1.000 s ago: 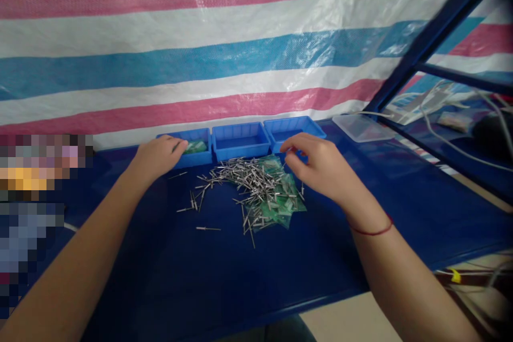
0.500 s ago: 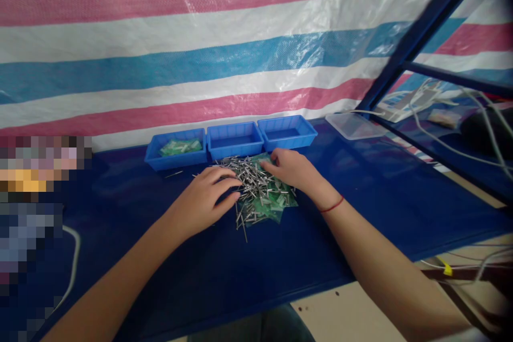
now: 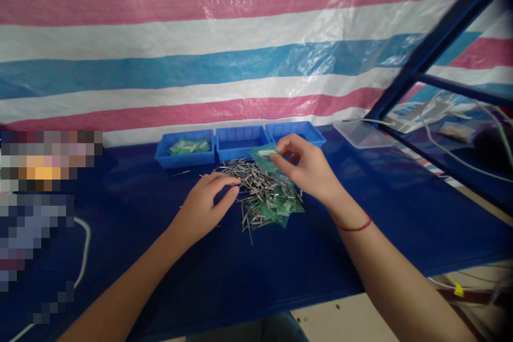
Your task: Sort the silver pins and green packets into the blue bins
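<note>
Between thumb and fingers, my right hand (image 3: pixel 306 168) pinches a small green plastic bag (image 3: pixel 262 156) with something whitish inside. The bag hangs over the far side of a heap of thin silver metal pins (image 3: pixel 256 181), which look like blind rivets. My left hand (image 3: pixel 210 195) rests at the heap's left edge, thumb and forefinger apart, its fingertips at the pins. More green plastic bags (image 3: pixel 276 208) lie at the heap's near right side, partly covered by pins.
Behind the heap stand three blue bins: the left bin (image 3: pixel 185 159) holds green bags, beside a middle bin (image 3: pixel 240 133) and a right bin (image 3: pixel 296 129). A clear plastic lid or tray (image 3: pixel 363 136) lies at back right, near a blue metal frame (image 3: pixel 436 53).
My right hand has lifted a green bag from the heap, pinched in its fingers. My left hand stays by the pins with little change. The view has shifted slightly.
</note>
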`<state>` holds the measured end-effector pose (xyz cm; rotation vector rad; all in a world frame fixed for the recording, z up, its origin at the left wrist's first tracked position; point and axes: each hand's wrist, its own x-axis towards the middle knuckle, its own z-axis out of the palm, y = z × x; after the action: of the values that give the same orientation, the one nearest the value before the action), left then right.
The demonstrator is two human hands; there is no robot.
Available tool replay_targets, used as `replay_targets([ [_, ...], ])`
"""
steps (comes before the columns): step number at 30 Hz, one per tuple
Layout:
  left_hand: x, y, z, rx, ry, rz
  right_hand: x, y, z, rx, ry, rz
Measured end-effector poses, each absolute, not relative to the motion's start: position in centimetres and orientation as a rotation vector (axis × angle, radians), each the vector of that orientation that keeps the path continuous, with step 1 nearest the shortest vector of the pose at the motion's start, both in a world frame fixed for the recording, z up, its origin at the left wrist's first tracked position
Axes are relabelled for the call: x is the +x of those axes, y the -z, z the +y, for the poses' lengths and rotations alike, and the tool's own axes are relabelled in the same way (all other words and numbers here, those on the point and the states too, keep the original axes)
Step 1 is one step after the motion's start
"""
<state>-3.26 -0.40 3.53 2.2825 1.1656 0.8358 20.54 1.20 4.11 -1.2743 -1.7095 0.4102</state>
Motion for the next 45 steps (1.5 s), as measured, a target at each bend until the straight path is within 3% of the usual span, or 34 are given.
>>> replay_targets([
  [8, -1.6, -3.6, -1.4, 0.889, -0.732, 0.886, 17.1, -4.3, -1.2, -0.763, -0.384, -1.900],
  [15, -2.2, -3.2, -1.2, 0.902, -0.908, 0.913, 16.3, -3.5, -1.5, -0.823, -0.236, -1.927],
  [17, -2.4, -3.0, -1.0, 1.022, -0.981, 0.965, 15.9, -3.4, -1.8, -0.978, -0.411, -1.800],
  [20, -2.9, -2.8, -0.7, 1.399, -1.075, 1.056, 15.3, -3.4, -2.1, -1.128, -0.946, -1.588],
  [23, -3.5, -2.8, -0.4, 1.837, -1.137, 1.049, 14.8, -3.2, -2.0, -1.069, -1.552, -1.326],
  [26, -3.9, -3.1, -0.3, 2.125, -1.143, 0.955, 14.8, -3.0, -1.7, -0.943, -1.782, -1.135],
  [29, -3.9, -3.3, -0.4, 2.115, -1.152, 0.934, 15.0, -3.0, -1.6, -0.909, -1.717, -1.178],
  [35, -3.2, -3.6, -0.7, 1.449, -1.062, 0.972, 15.6, -3.6, -1.6, -0.898, -1.228, -1.363],
  [40, -2.9, -3.9, -0.7, 1.516, -0.955, 1.000, 15.7, -3.5, -1.5, -0.919, -1.089, -1.506],
  [45, -5.3, -4.9, 2.7, 1.590, -1.150, 1.269, 16.3, -3.9, -1.1, -1.053, -0.996, -1.472],
])
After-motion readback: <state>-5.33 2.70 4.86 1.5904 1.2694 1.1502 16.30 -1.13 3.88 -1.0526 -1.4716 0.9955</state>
